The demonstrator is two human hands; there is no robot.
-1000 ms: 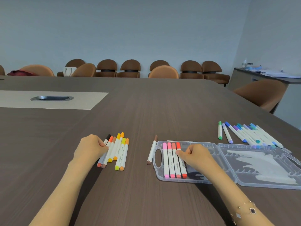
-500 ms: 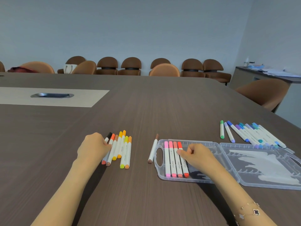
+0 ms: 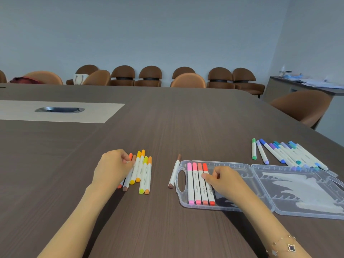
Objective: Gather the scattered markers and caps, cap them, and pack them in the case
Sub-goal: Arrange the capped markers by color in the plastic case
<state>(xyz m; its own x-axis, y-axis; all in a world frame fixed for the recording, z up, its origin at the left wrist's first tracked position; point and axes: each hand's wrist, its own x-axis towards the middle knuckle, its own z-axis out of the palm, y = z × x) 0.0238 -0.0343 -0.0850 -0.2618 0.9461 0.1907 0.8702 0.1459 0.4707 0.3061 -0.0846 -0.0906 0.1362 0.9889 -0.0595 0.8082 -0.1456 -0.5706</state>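
A clear plastic case (image 3: 226,208) lies open on the dark table. Its left half holds two pink markers (image 3: 192,185), a salmon one and a red marker (image 3: 205,167), all capped. My right hand (image 3: 225,182) rests in the case, its curled fingers pinching the red marker's barrel. A brown marker (image 3: 174,173) lies just left of the case. Further left sits a row of orange and yellow markers (image 3: 143,174). My left hand (image 3: 112,169) covers that row's left edge, with its fingers curled round the leftmost marker. Blue, green and purple markers (image 3: 286,155) lie behind the case lid (image 3: 301,194).
The table (image 3: 167,131) stretches far ahead, with a pale inset and metal cable slot (image 3: 59,109) at back left. Brown chairs (image 3: 188,80) line the far edge and one chair (image 3: 301,106) stands at the right. A side counter (image 3: 305,85) is at far right.
My left hand's fingers have closed over the top of the leftmost markers, hiding the black cap. My right hand has stayed on the red marker in the case.
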